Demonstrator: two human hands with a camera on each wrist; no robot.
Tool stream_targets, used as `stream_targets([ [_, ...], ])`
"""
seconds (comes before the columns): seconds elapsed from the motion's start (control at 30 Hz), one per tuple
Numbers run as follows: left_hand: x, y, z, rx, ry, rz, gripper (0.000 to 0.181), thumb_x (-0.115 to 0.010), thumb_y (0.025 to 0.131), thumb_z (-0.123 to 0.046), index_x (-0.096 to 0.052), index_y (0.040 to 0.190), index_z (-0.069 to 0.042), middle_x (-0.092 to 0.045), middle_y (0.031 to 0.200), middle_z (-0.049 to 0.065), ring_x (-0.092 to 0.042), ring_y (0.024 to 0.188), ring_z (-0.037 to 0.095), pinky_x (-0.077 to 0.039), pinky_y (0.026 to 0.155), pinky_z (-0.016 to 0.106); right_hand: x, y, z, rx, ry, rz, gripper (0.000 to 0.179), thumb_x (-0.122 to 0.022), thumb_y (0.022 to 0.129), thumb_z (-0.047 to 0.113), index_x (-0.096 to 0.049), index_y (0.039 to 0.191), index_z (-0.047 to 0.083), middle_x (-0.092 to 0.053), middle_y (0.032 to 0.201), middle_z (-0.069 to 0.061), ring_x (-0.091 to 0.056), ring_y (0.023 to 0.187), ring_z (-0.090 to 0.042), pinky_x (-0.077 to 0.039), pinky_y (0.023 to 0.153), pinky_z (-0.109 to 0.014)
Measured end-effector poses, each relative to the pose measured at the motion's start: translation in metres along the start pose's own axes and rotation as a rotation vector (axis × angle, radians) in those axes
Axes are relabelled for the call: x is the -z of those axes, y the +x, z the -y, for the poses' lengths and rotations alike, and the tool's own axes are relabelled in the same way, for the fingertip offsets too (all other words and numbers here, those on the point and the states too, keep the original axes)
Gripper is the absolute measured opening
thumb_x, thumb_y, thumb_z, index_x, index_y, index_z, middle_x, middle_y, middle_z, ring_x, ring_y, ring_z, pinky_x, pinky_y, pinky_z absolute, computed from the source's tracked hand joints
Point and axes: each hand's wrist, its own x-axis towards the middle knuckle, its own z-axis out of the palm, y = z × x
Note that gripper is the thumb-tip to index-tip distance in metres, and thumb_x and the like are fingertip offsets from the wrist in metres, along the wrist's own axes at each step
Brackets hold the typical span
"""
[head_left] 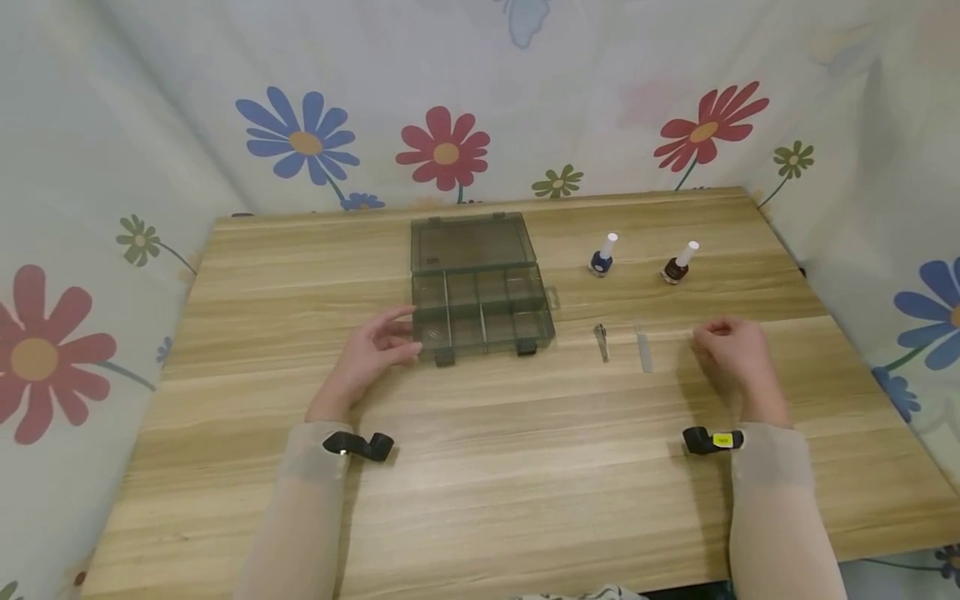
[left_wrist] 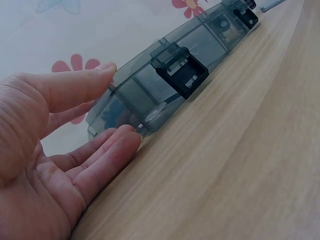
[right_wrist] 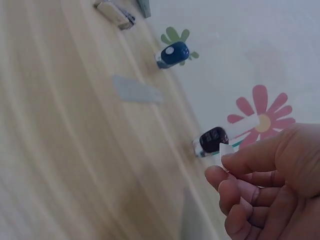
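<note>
Bottles (head_left: 602,260) stand beyond clipper (head_left: 602,342) and grey strip (head_left: 645,353), right of box (head_left: 480,272).

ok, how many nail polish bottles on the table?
2. Blue bottle: right of the tinted box, behind the nail clipper. Dark brown bottle: farther right, beyond the right hand. No others visible.
</note>
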Motion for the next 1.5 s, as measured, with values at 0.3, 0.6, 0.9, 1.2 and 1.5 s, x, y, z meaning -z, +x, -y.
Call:
stream_targets([
  [0.3, 0.0, 0.0, 0.001, 0.0, -0.003, -0.01, 0.067, -0.073, 0.08, -0.011, -0.042, 0.139, -0.011, -0.048, 0.127, 0.021, -0.06, 0.091, 0.023, -0.056, 0.075, 0.04, -0.001, 0.0, 0.029, 0.092, 0.008, -0.024, 0.03, -0.057, 0.091, 0.02, -0.058, 0.103, -0.008, -0.062, 0.091, -0.022, -0.059, 0.062, -0.014, -0.049, 0.05, -0.021],
  [0.6, -0.003, -0.004, -0.006, 0.001, -0.015, 0.008, 0.066, -0.072, 0.081, -0.006, -0.041, 0.139, -0.006, -0.047, 0.127, 0.024, -0.061, 0.089, 0.022, -0.056, 0.075, 0.038, -0.016, 0.0, 0.051, 0.187, 0.07, -0.072, 0.023, -0.061, 0.089, 0.015, -0.061, 0.098, -0.005, -0.062, 0.084, -0.018, -0.057, 0.058, -0.009, -0.048, 0.049, -0.017],
  [0.9, -0.006, -0.011, -0.018, 0.01, -0.002, 0.003, 0.065, -0.07, 0.082, -0.004, -0.039, 0.139, -0.002, -0.045, 0.128, 0.027, -0.06, 0.09, 0.022, -0.055, 0.077, 0.041, -0.031, 0.0, 0.079, 0.312, 0.1, -0.114, 0.017, -0.063, 0.089, 0.014, -0.063, 0.095, -0.002, -0.061, 0.081, -0.013, -0.058, 0.061, -0.019, -0.046, 0.048, -0.017],
  [1.2, -0.005, 0.0, -0.001, 0.016, -0.015, 0.015, 0.067, -0.075, 0.079, -0.013, -0.043, 0.138, -0.012, -0.049, 0.126, 0.018, -0.059, 0.095, 0.028, -0.055, 0.078, 0.04, -0.049, -0.001, 0.1, 0.394, 0.159, -0.091, 0.017, -0.063, 0.089, 0.011, -0.063, 0.095, -0.005, -0.061, 0.082, -0.015, -0.055, 0.06, -0.013, -0.045, 0.049, -0.013],
  [1.5, 0.001, 0.001, 0.002, 0.014, -0.015, -0.016, 0.065, -0.074, 0.079, -0.011, -0.045, 0.138, -0.015, -0.05, 0.125, 0.018, -0.06, 0.094, 0.027, -0.056, 0.077, 0.038, -0.078, 0.002, 0.125, 0.474, 0.183, -0.019, 0.012, -0.062, 0.089, 0.008, -0.063, 0.093, -0.003, -0.061, 0.078, -0.014, -0.054, 0.058, -0.016, -0.044, 0.047, -0.015],
])
